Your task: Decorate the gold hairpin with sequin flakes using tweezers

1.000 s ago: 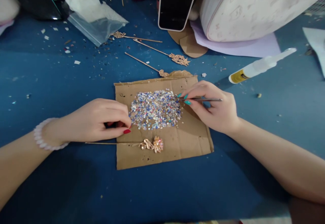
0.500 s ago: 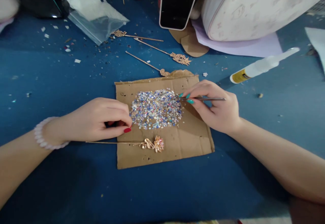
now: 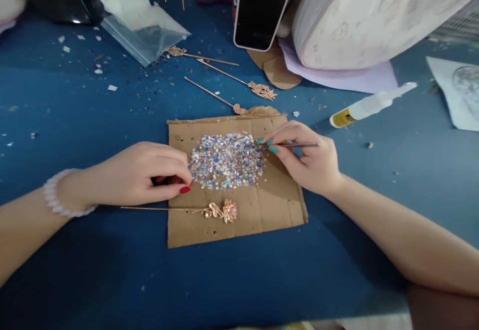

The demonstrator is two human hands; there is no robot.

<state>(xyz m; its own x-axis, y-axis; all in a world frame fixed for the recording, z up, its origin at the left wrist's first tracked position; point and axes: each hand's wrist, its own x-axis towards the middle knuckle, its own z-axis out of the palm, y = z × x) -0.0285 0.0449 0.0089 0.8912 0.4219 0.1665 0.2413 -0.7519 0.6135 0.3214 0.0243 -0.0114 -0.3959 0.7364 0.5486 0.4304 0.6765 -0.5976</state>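
Your right hand [image 3: 310, 163] grips the tweezers [image 3: 295, 145] at the right side of the chips [image 3: 226, 160] heaped on the cardboard's [image 3: 262, 215] middle, so keep the tips low and lift one chip only, with your curled-shut left hand [image 3: 138, 175] steadying the cardboard's left edge.

Slim metal tweezers [image 3: 299, 145], tip at iridescent chip pile [image 3: 226, 160] on cardboard [image 3: 262, 213]

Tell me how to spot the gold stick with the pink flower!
Find the brown cardboard sheet on the blue table. Below its glittery pile, beside the left hand, lies a thin gold pin. Unlike the gold pins beyond the cardboard, its head carries a pink sparkly flower.
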